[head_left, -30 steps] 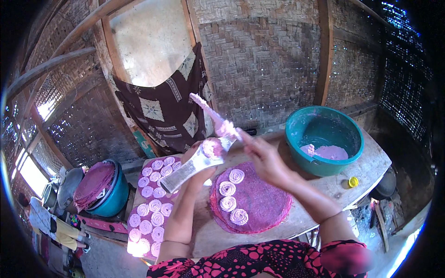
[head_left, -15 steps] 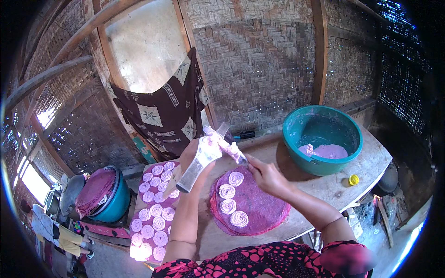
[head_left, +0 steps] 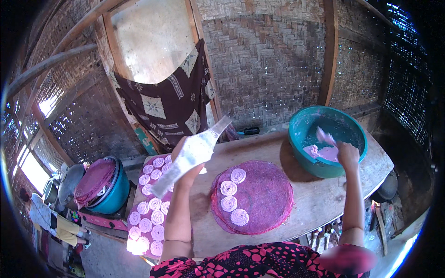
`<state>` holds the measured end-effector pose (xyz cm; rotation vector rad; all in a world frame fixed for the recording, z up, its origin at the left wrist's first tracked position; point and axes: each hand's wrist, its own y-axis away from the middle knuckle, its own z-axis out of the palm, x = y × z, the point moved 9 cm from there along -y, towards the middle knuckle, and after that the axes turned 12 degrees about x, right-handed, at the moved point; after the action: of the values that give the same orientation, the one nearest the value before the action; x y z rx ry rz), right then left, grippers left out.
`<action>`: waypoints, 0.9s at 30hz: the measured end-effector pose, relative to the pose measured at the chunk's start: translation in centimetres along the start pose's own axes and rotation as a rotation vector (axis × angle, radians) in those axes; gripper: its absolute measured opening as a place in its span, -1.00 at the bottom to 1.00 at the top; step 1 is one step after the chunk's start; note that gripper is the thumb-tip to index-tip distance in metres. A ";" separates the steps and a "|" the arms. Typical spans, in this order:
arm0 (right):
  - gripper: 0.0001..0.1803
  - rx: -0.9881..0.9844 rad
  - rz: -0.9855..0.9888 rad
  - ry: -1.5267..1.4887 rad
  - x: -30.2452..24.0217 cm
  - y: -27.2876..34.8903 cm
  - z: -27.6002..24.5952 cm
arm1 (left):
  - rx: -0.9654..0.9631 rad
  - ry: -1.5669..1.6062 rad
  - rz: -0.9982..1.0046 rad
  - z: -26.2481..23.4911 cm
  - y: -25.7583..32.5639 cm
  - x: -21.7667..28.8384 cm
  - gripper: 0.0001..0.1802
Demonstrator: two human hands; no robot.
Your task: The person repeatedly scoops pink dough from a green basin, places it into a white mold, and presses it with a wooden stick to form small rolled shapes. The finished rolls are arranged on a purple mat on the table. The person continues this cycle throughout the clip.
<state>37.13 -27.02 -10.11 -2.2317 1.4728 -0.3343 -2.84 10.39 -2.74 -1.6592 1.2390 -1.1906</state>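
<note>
Head view: left hand [head_left: 184, 163] grips a clear piping bag [head_left: 190, 155], fingers wrapped around its middle, raised above the wooden table [head_left: 306, 199]. Right hand [head_left: 347, 155] closed on a pink scraper [head_left: 326, 137] inside the teal bowl [head_left: 301, 134].

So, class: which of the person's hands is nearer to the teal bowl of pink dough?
Right. The right hand reaches into the teal bowl, over the pink dough. The left hand is well off to the bowl's left, holding a clear piping bag.
</note>
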 end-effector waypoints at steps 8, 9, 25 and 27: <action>-0.68 -0.156 -0.364 -0.935 -12.6 4.6 -0.3 | 0.302 1.584 -0.984 1.9 3.0 -3.7 -0.84; -0.46 -0.552 -0.328 -1.159 -16.4 7.8 0.9 | 0.323 1.692 -1.013 2.6 3.4 -2.7 -0.83; -0.16 -1.211 0.271 -2.354 -29.9 19.9 -1.6 | 0.021 0.052 -0.652 -2.2 13.7 -3.1 -0.82; -0.19 -1.035 0.195 -2.297 -29.5 18.9 -1.3 | -0.141 -0.141 -0.351 -1.6 14.2 -1.1 -0.81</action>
<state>9.45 -6.61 -16.99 -1.0947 0.2088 2.4517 -8.50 7.69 -15.61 -2.0907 0.9893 -1.1854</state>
